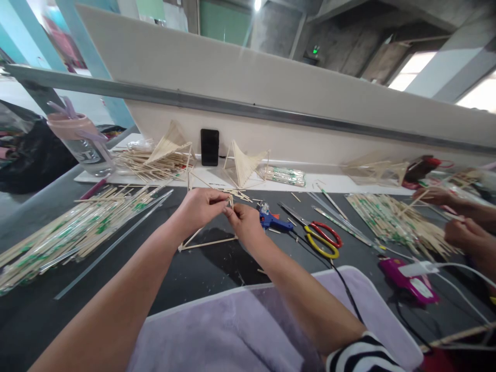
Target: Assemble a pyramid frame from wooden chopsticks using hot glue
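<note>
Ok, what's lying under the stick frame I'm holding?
Only the dark table shows through the stick frame. The left hand and right hand cover its top corner, so whatever lies beneath them is hidden.

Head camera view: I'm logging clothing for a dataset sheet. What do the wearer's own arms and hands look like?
The left hand and right hand are bare: no gloves, rings or watch show. The left forearm and right forearm are uncovered. A black-and-white striped sleeve shows on the right upper arm at the bottom edge; no sleeve shows on the left arm.
</note>
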The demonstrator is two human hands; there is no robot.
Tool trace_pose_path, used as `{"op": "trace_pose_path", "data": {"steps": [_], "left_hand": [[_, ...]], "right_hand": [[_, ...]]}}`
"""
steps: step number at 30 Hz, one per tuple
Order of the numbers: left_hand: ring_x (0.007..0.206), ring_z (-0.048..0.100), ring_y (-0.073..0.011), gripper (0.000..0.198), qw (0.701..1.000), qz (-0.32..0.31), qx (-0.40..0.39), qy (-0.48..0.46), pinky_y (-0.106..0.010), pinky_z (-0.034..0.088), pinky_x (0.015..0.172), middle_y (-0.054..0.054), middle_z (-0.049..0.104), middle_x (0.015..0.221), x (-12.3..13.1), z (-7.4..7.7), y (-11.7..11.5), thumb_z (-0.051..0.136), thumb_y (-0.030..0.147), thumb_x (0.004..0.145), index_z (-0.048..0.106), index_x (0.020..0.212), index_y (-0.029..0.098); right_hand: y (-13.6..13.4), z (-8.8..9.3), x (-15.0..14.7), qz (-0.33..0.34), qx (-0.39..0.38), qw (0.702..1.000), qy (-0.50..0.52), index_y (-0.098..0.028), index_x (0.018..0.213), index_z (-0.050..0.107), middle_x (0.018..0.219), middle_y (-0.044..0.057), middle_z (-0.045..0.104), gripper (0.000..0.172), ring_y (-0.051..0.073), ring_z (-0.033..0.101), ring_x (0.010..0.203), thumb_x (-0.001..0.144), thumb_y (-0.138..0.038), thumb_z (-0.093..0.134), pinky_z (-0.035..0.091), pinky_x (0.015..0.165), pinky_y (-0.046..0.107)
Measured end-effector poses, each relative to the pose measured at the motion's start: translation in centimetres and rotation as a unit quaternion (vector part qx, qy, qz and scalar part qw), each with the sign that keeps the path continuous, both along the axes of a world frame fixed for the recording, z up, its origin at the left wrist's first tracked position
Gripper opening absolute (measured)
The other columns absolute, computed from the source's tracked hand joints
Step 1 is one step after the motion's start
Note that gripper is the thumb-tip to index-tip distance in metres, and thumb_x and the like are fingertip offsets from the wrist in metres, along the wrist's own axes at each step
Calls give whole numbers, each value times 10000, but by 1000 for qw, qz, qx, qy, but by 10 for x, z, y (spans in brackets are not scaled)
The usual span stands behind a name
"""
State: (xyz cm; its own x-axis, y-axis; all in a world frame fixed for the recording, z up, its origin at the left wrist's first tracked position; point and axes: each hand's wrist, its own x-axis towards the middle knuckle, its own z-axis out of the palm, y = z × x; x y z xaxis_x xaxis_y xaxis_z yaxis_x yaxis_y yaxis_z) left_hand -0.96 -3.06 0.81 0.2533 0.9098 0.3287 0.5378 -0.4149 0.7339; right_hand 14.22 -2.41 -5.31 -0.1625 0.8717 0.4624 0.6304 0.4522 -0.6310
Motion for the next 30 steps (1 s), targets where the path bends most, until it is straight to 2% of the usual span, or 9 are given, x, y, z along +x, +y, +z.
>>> {"op": "trace_pose_path", "data": {"steps": [9, 30], "left_hand": [[862, 661, -195, 243, 1000, -1, 0, 0, -256, 504, 761, -24, 726, 927, -1, -2, 1, 560, 275, 737, 728, 893, 194], [835, 660, -192, 236, 1000, 9, -14, 7, -249, 496, 743, -13, 729, 891, 0, 4, -1, 551, 264, 724, 731, 855, 187]], "right_hand": [[0, 0, 0, 0, 0, 1000, 1, -181, 548, 547, 533, -14, 493, 395, 106, 417, 527, 835, -443, 476, 285, 516, 225], [0, 1, -2, 3, -1, 1000, 3, -172, 580, 580, 540, -10, 505, 387, 110, 427, 536, 835, -443, 478, 293, 523, 221]]}}
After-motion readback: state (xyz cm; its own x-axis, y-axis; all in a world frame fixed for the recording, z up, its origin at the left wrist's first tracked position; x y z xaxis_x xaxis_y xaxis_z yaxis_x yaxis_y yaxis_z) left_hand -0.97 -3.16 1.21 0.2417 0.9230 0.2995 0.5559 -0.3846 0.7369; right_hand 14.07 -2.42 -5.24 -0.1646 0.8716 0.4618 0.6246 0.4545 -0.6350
